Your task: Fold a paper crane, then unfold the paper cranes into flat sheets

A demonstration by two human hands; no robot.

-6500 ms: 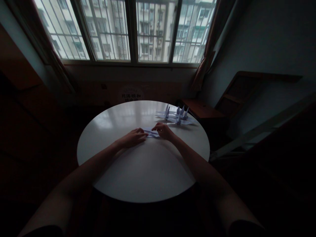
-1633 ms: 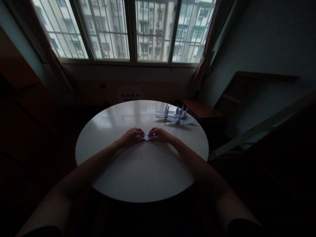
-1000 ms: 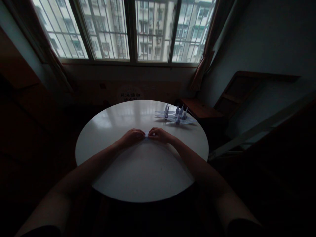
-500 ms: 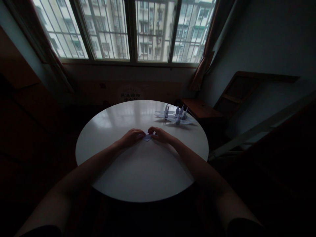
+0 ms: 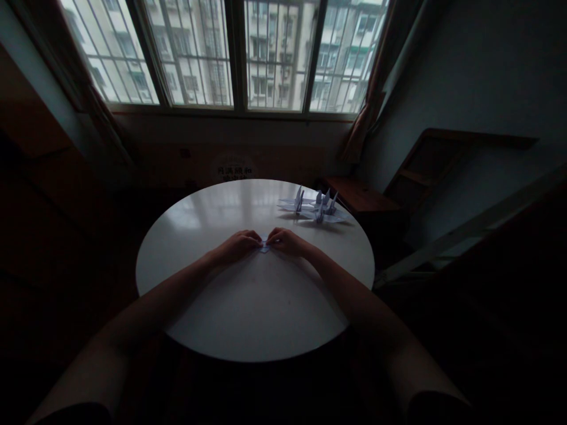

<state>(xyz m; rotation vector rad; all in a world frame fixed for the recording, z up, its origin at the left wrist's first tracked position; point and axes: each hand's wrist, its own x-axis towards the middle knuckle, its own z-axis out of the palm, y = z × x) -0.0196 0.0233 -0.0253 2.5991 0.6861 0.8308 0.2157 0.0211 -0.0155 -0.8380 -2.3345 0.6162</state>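
Note:
A small piece of folded pale paper [image 5: 264, 248] lies on the white round table [image 5: 261, 319], between my two hands. My left hand [image 5: 241, 244] is closed on its left side, fingertips pressed against the paper. From the right, my right hand [image 5: 284, 242] pinches the other side with thumb and fingers. The fingertips of both hands almost meet over it and cover much of the paper, so its full shape is hidden. Several folded paper cranes [image 5: 319, 213] stand together toward the table's far right, beyond my right hand.
Behind the table's right edge is a low brown wooden stand [image 5: 363, 198]. A wooden frame [image 5: 425, 159] leans by the right wall. Barred windows [image 5: 274, 56] and curtains [image 5: 361, 130] are at the far side. The room is dim.
My right fingers have lowered and drawn in toward the left ones over the paper. The paper's visible part looks smaller and more pointed. The cranes have stayed where they were.

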